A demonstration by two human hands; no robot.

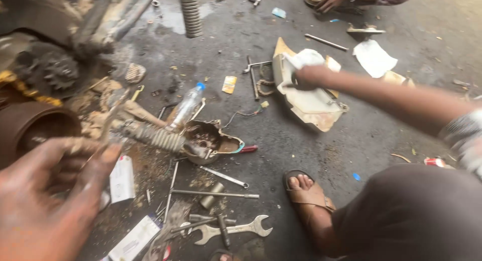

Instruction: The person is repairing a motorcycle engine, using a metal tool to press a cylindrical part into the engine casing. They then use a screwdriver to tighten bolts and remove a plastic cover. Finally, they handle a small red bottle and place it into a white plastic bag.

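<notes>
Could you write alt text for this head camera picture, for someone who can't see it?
Seen from above, a person's right hand reaches out to a white cloth on a torn cream panel, while the blurred, grimy left hand is raised nearby. Wrenches, rods, a plastic bottle and an open metal casing litter the oily floor.

There's just the one camera, worn on the head, looking steeply down and forward at the grimy floor [281, 140], close above the outstretched arms.
</notes>
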